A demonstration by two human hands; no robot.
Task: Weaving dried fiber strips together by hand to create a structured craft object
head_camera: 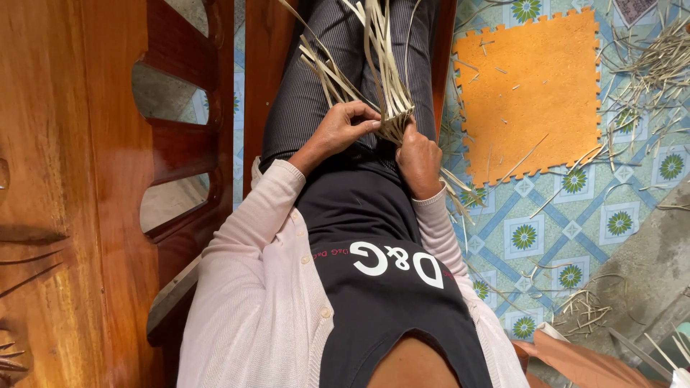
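Note:
A small woven piece of pale flat straw strips (394, 118) rests over my lap, its loose ends fanning up and away toward the top of the view. My left hand (343, 128) pinches strips at the left side of the woven part, fingers curled around them. My right hand (419, 159) grips the woven base from below and to the right. Both hands touch the same piece. I am seated, in dark striped trousers, a black top and a pale pink cardigan.
A polished wooden chair arm and frame (180, 144) runs along the left. To the right lies an orange foam mat (532, 86) on a patterned tile floor (568, 230), with scattered straw scraps (647, 65) around it.

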